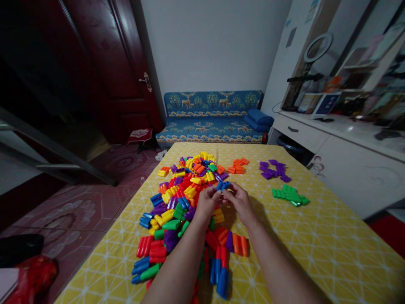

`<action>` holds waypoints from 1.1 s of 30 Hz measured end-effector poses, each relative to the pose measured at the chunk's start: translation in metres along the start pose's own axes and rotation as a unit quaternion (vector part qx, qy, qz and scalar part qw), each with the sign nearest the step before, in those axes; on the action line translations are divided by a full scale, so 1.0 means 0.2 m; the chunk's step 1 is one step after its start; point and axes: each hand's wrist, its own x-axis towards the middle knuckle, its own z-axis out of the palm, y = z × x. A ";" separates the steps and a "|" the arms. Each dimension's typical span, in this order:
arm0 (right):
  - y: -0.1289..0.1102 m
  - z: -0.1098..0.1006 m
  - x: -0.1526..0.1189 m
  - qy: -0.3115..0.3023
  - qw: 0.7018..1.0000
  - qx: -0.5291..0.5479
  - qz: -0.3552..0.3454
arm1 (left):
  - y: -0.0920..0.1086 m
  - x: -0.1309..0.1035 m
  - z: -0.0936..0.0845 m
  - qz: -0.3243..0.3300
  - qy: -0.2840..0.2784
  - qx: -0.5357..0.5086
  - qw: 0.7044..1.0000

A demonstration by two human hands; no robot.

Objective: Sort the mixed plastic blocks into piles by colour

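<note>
Both hands, left point(208, 199) and right point(236, 197), are gripping blue plastic building pieces point(223, 185) between their fingertips, above the patterned bench point(316, 236). The fingers are partly hiding the pieces, so their exact number is unclear. The forearms are covering part of the mixed-color pile point(177, 190); no container is holding it.

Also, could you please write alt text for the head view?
Left hand and right hand hold blue pieces over a yellow table, beside a multicoloured pile; an orange group, purple group and green group lie to the right, a blue sofa beyond.
</note>
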 end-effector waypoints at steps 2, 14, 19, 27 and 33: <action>0.01 -0.02 0.00 0.021 1.000 -0.003 -0.007 | -0.02 0.00 0.00 0.013 -0.002 0.087 0.996; 0.10 -0.20 0.06 0.241 0.970 0.000 -0.015 | 0.04 -0.11 0.00 0.120 0.017 0.636 0.763; 0.10 -0.21 0.06 0.224 0.973 -0.060 -0.004 | -0.01 -0.09 -0.02 0.153 0.059 0.608 0.777; 0.08 -0.34 0.07 0.224 0.932 -0.283 -0.011 | 0.02 -0.09 -0.01 0.101 0.098 0.489 0.861; 0.09 -0.32 0.06 0.112 0.841 -0.513 -0.126 | 0.02 -0.08 -0.02 0.100 0.086 0.505 0.853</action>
